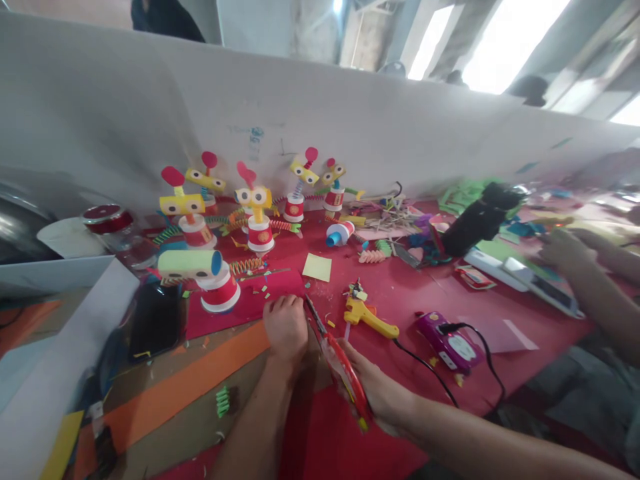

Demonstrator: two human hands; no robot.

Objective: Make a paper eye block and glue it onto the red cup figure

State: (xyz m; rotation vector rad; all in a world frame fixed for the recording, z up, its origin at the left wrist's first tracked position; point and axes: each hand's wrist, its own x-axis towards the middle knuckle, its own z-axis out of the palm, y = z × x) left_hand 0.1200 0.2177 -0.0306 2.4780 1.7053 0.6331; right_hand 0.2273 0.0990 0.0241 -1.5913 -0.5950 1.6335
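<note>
My left hand [286, 327] rests over the right end of a red paper sheet [210, 317], its fingers curled in; what they hold, if anything, is hidden. In my right hand [367, 383] is a pair of scissors [345, 360] with red handles, its blades pointing away and to the left, beside my left hand. An orange paper strip [190, 377] runs under my left wrist. Just beyond my hands lies a pale yellow paper square [317, 267]. To the right is a yellow glue gun [371, 319].
Several paper-cup figures [260, 233] stand at the back left, one lying cup [340, 233] near them. A purple power box [449, 341] with a black cord sits right. A white box [100, 313] borders the left. Another person's hands [565, 253] are at far right.
</note>
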